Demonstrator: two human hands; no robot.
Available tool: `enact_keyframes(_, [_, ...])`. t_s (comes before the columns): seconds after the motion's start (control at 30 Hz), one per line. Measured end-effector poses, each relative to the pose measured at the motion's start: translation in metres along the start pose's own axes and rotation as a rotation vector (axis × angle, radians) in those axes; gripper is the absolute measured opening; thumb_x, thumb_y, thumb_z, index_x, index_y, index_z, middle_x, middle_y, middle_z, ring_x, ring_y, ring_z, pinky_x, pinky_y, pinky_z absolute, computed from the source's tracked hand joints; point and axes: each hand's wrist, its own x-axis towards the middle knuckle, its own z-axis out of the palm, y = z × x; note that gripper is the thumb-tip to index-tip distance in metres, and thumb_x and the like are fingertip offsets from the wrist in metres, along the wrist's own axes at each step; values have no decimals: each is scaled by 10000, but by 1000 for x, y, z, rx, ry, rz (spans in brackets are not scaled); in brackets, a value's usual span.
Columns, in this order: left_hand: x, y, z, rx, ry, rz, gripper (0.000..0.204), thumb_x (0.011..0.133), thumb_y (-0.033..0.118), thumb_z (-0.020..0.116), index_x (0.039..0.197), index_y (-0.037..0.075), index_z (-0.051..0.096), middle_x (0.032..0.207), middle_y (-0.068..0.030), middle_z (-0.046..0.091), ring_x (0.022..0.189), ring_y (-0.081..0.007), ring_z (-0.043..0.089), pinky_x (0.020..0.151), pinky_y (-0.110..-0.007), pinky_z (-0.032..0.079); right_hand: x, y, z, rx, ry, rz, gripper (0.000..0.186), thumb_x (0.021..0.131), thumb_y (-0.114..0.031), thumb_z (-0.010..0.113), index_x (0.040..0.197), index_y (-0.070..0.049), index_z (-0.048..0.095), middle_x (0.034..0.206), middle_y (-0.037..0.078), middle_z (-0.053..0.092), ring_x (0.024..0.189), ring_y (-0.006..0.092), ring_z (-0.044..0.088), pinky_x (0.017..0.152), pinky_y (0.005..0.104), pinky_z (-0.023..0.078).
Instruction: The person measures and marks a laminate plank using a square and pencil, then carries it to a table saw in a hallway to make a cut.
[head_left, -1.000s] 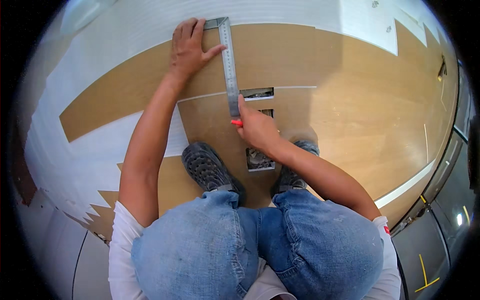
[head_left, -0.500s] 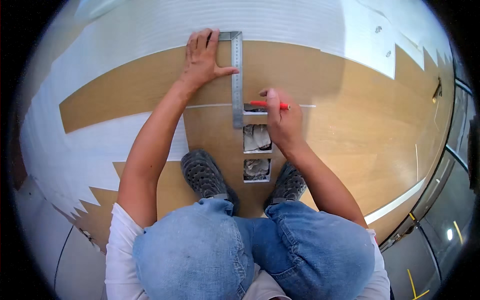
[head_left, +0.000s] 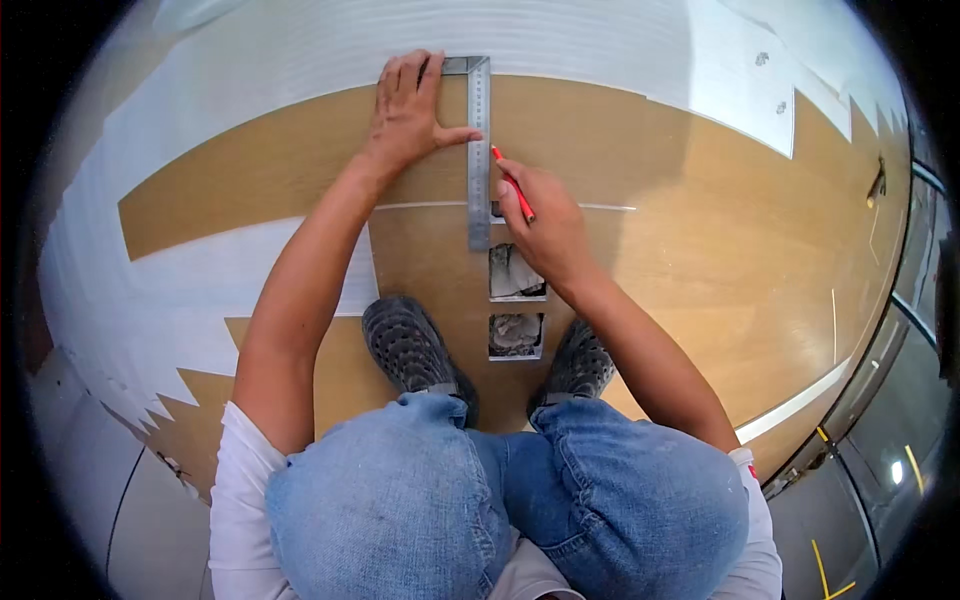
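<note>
My left hand (head_left: 405,105) lies with fingers spread over a wood-look board (head_left: 280,130) and the short arm of a metal try square (head_left: 478,175), thumb at its ruler blade. My right hand (head_left: 540,225) grips a red pencil (head_left: 512,180), its upper end angled toward the blade's right edge. Below the square, rectangular cutouts (head_left: 515,335) in the flooring show rough grey material inside, the top one partly hidden by my right hand.
White sheet underlay (head_left: 600,45) surrounds stepped plank edges at the top and left. My grey perforated shoes (head_left: 410,340) stand either side of the cutouts. Dark tiles (head_left: 880,420) with yellow marks lie at the right; pale tiles (head_left: 120,480) at the lower left.
My right hand has left the blade's lower end and moved up beside it, turning the red pencil from level to steep. The square and left hand appear slightly lower and farther right.
</note>
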Motion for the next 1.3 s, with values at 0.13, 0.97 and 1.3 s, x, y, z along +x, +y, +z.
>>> enact_keyframes(0.13, [3,2,1,9,12,21,1179,590,700,805,1451,17,381,1401,-164,405,1322,-383,349,1160,-544,240,-2,0,2,-11,-7,64,273,951,-191,591,1181,-51,635,1019,159,668,955,347,627,842,447,509])
enact_keyframes(0.97, [22,36,17,30,41,39,1136,579,726,779,1360,-37,464,1326,-169,435,1264,-385,367,1135,-519,275,-104,11,-58,5,-17,216,269,958,-147,591,1198,-35,638,999,168,679,926,316,658,821,385,515])
enact_keyframes(1.3, [29,56,31,60,58,42,1141,560,728,785,1352,-29,467,1311,-152,435,1255,-364,373,1120,-510,283,-116,29,-58,21,14,248,276,940,-148,604,1197,-55,646,1034,164,682,943,322,662,848,393,526])
